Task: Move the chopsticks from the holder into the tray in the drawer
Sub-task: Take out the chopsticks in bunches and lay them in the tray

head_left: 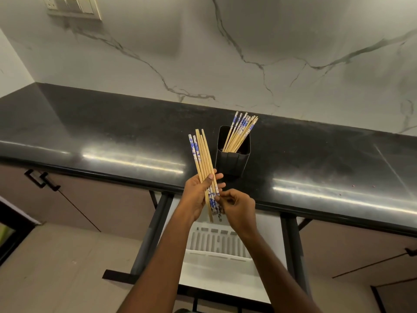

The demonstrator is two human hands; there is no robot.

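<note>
Chopsticks [203, 163], a mixed bundle of plain and blue-patterned ones, stand fanned in the left hand [195, 196], thumb across them, above the white tray [216, 242] in the open drawer [223, 281]. Just right, the right hand [237, 207] pinches their lower ends; squaring those tips before lowering should help them land flat. More wait in the black holder [232, 161] on the counter [112, 136].

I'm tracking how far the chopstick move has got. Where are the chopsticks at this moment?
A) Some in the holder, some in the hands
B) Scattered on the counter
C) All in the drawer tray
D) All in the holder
A: the left hand grips a bundle of chopsticks, the right hand pinches its lower end, and other chopsticks stand in the black holder.
</note>
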